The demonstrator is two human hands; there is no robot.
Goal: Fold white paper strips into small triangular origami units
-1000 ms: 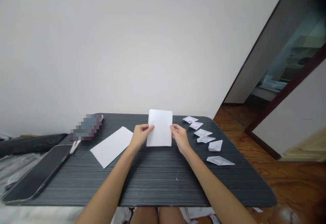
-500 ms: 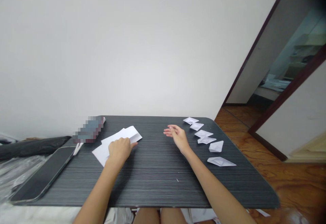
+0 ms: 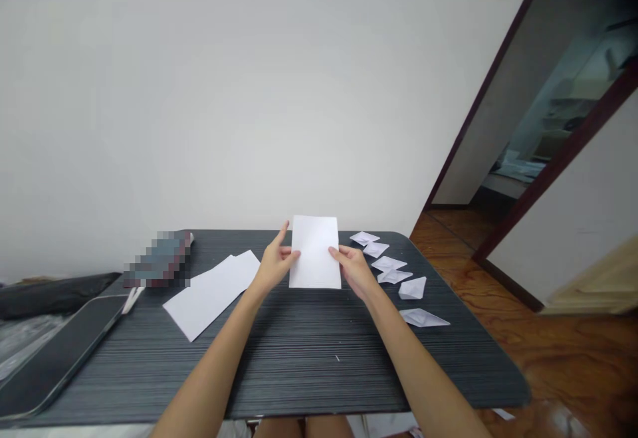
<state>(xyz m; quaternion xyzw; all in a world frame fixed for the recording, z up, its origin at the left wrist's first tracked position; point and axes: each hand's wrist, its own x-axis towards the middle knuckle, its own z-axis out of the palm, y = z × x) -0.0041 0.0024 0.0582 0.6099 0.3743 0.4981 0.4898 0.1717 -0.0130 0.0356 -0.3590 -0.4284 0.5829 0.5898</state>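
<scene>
One white rectangular paper sheet (image 3: 315, 255) sits pinched at opposite side edges by left hand (image 3: 272, 264) and right hand (image 3: 355, 268); light, even thumb pressure should prevent buckling.

Bare hands (image 3: 270, 267), bare forearms (image 3: 214, 365), bare thighs (image 3: 326, 427)

ok so your count: six folded white paper shapes (image 3: 413, 288) on one counter (image 3: 299, 371), plus one piece of white paper (image 3: 315, 258) you're holding up. You've also got at least two overlapping white sheets (image 3: 212, 298), can't tell exactly how many, one flat dark slab (image 3: 60, 358) and one pixelated item (image 3: 162, 260).
</scene>
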